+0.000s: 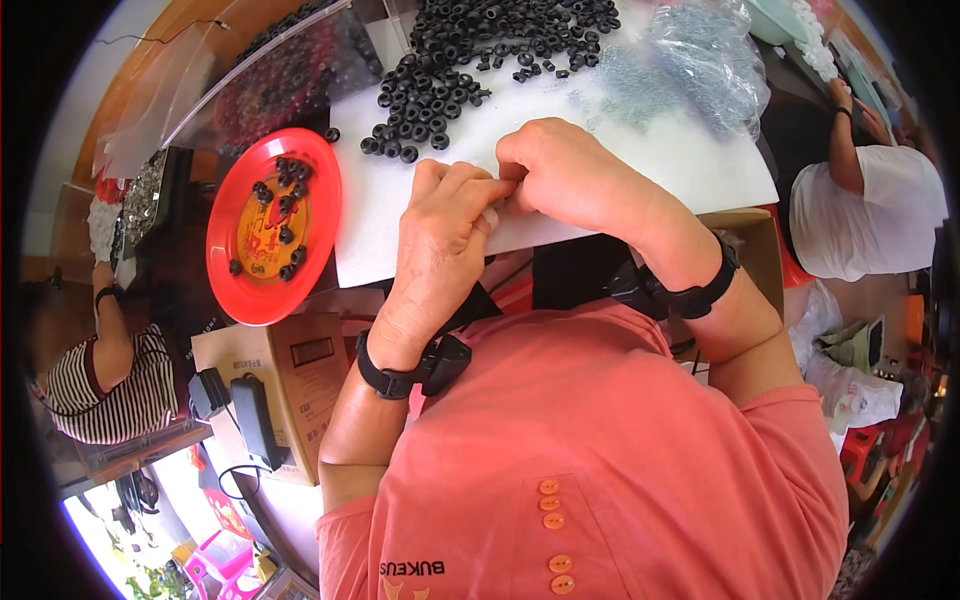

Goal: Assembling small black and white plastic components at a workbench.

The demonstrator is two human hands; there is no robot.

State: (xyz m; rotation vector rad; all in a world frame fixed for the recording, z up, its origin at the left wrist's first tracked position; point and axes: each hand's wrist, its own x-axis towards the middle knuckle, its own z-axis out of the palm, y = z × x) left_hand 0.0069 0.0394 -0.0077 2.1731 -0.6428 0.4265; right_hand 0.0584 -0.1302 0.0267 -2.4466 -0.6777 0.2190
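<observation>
Fingers [492, 196] of both hands pinched together, tips touching at one spot; whatever small part is between them is hidden, can't tell what. Left hand [443, 235] & right hand [570, 175] rest on the white sheet [690, 160] covering the worktop, near its front edge. Heap of black rubber rings [470, 60] lies on the sheet just behind the hands, w/ strays close to the left knuckles. Red plate [225, 270] w/ a few black rings sits left of the sheet, touching its edge. Clear bag of metal washers [700, 60] at the sheet's back right. Cardboard box [300, 380] below the plate.
</observation>
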